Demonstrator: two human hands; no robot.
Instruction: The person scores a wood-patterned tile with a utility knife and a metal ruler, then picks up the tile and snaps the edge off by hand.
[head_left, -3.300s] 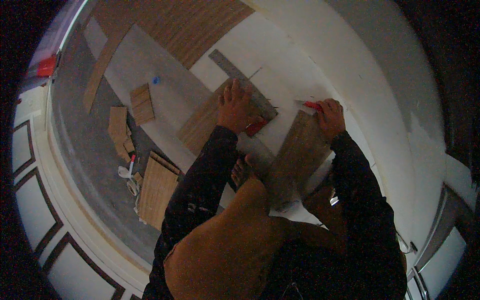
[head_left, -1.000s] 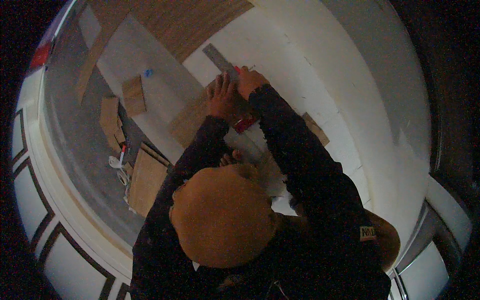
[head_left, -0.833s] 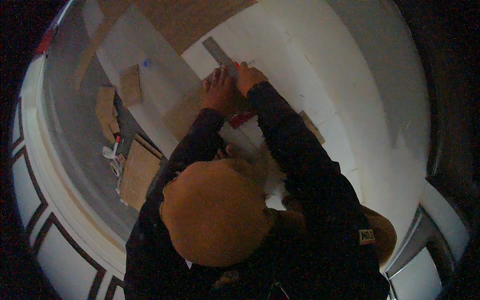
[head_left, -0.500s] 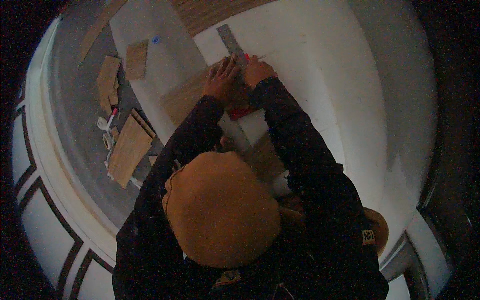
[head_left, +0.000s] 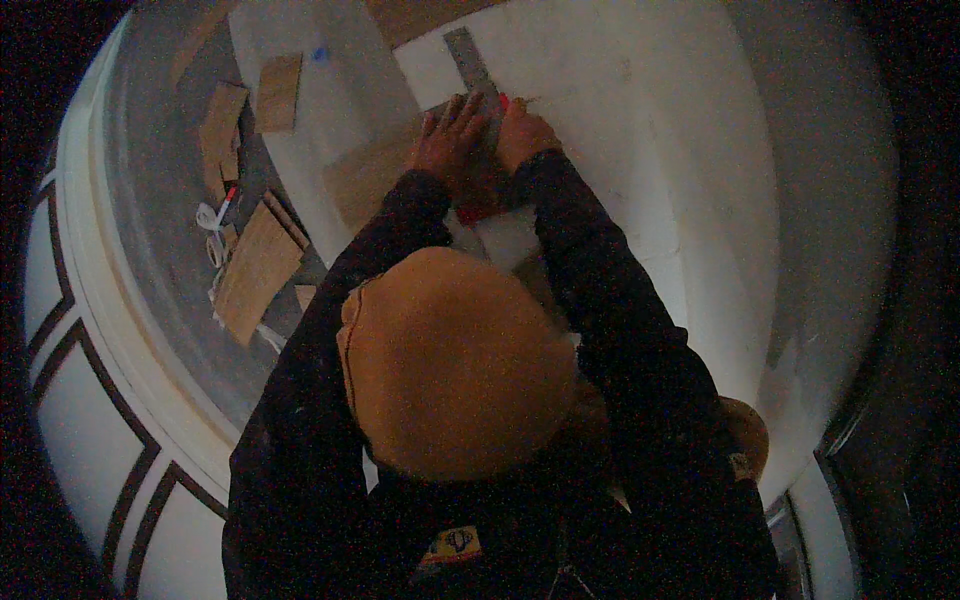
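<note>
A flat grey metal blade [head_left: 466,58], like that of a carpenter's square, extends past my fingers across the white sheeted floor. A red piece [head_left: 480,212] shows below my hands, perhaps its handle. My left hand [head_left: 448,145] lies flat with fingers spread over the blade and the wood-look plank [head_left: 370,185] beneath. Against the blade's right side, my right hand [head_left: 527,138] is closed around a small red tool [head_left: 503,101]. Its working end is hidden, and the dim light blurs its kind.
Several plank offcuts [head_left: 258,280] litter the grey floor at left, beside a red-and-white item [head_left: 230,194] and white strips [head_left: 213,232]. Another offcut [head_left: 278,92] lies on the pale sheet near a blue spot [head_left: 320,54]. My tan-covered knee [head_left: 455,360] rises between my arms.
The view has shifted slightly, so the floor and my hands appear higher. My knee appears higher and further right. Both hands keep their places at the metal blade.
</note>
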